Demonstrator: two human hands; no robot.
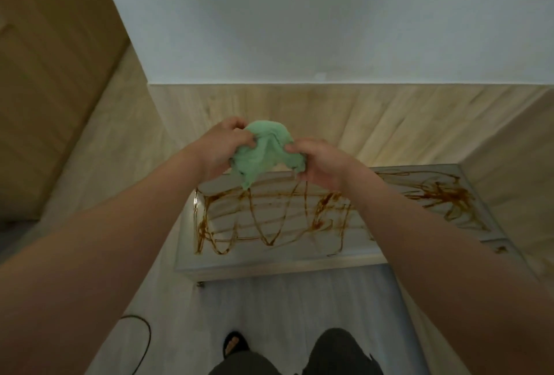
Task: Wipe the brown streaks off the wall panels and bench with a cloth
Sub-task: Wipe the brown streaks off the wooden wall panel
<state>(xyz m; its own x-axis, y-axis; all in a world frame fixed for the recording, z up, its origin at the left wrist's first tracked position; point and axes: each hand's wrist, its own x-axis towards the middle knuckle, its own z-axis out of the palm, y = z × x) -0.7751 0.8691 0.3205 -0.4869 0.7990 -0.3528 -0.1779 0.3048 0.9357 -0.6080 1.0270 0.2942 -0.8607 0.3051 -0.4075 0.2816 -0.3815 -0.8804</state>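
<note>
We see both hands raised in front of the wall, holding a green cloth between them. The left hand grips the cloth's left side, its fingers curled into the bunched fabric. The right hand grips the right side, its fingers pinching a fold near the lower edge. The cloth is crumpled into a loose hump, and one corner hangs down towards the bench. It sits in the air above the back edge of the pale surface, and we cannot tell whether the hanging corner touches it.

Brown streaks loop and zigzag across most of the surface, from its left end to a denser tangle at the right. The light wood-look wall panels rise behind the bench and run on to either side. Above them we see a plain white wall.

Lower in the view we see a pale floor in front of the bench. A black cable curves across it at the left. A foot in a dark sandal stands at the bottom, beside legs in dark trousers.
</note>
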